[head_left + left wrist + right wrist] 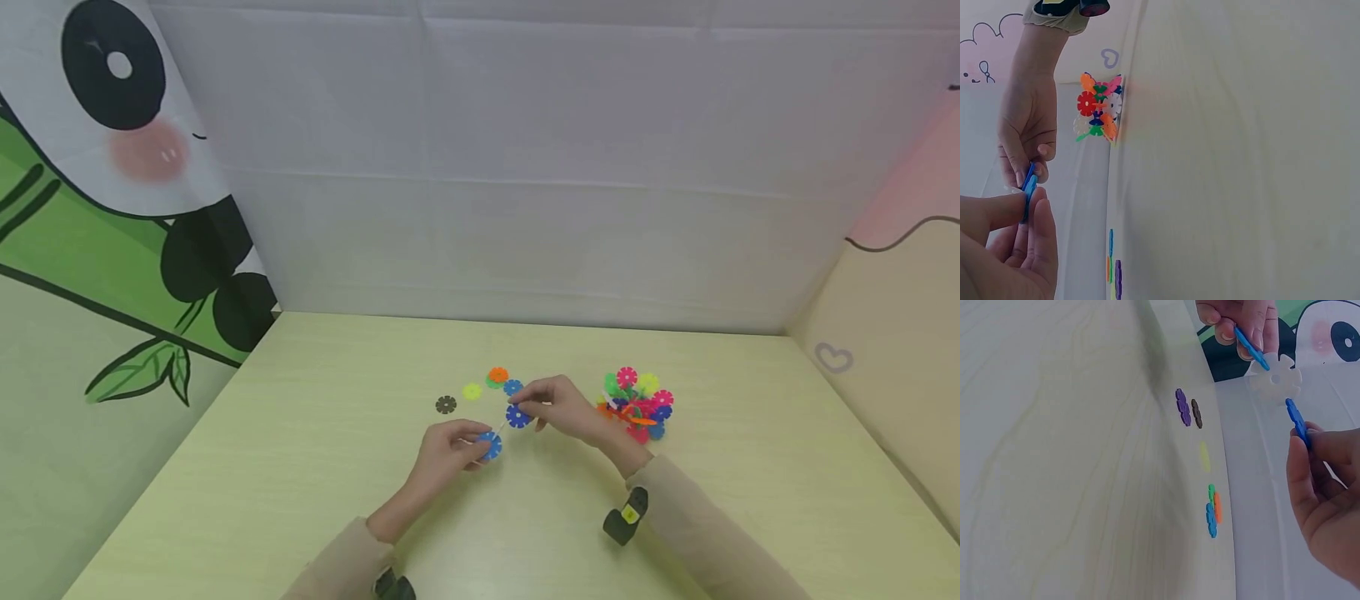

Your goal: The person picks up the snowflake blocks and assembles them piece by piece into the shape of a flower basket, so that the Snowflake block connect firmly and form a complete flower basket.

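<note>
Between thumb and fingers my left hand (448, 447) pinches a light blue notched plastic disc (492, 445). My right hand (561, 408), a little higher and to the right, pinches a darker blue notched disc (517, 416). A white notched disc (1277, 380) stands between the two blue ones in the right wrist view. Its rim meets the light blue disc (1252, 347), and the darker disc (1297, 422) is right at its opposite edge. Both hands are above the table, and fingers cover part of each blue disc.
A heap of mixed-colour notched discs (637, 404) lies on the table right of my right hand. Beyond my hands lie loose discs: dark brown (446, 405), yellow (472, 391), orange (498, 375) over green, and blue (513, 387). A pale cloth wall (525, 250) borders the table's back edge.
</note>
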The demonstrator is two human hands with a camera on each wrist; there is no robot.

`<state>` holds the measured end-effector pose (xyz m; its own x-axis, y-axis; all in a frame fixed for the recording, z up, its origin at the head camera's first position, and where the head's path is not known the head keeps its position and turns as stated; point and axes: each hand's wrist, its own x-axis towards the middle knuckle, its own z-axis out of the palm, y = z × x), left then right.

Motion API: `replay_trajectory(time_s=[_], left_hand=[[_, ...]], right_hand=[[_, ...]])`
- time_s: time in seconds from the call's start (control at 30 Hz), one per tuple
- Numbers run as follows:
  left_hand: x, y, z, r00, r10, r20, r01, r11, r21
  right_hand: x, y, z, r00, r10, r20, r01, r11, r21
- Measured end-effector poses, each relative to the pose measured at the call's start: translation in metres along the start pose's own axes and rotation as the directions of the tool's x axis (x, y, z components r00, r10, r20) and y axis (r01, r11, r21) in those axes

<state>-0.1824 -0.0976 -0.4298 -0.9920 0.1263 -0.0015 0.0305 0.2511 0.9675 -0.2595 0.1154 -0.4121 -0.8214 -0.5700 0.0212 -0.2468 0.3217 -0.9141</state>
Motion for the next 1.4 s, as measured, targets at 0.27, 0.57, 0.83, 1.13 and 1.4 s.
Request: replay_trajectory(time_s=[0.27,0.57,0.83,1.13,1.4], left_hand=[[0.0,0.003,0.001,1.0,-0.014,0.007,0.014,1.0,0.022],[0.001,0.007,0.001,1.0,-0.017,-0.001,0.017,1.0,0.004],[0.001,0.009,0.003,0.999,-0.034,-0.03,0.034,0.999,-0.012],[-0.001,0.008,0.002,0.995,-0.101,-0.017,0.1,0.994,-0.038],[-0.005,0.007,-0.004,0.991,-0.132,-0.03,0.13,0.989,-0.071]], right_hand=[[-0.001,-0.002,0.0,1.0,-0.014,-0.009,0.014,1.0,-0.017],[0.001,-0.005,0.005,0.999,-0.044,0.005,0.044,0.998,-0.043],[0.001,-0.005,0.008,0.997,-0.077,-0.008,0.076,0.994,-0.083],[0.012,0.001,-0.004,0.996,0.017,-0.083,-0.02,0.999,-0.032],[0.047,0.034,-0.016,0.95,0.149,-0.275,-0.172,0.983,-0.063]])
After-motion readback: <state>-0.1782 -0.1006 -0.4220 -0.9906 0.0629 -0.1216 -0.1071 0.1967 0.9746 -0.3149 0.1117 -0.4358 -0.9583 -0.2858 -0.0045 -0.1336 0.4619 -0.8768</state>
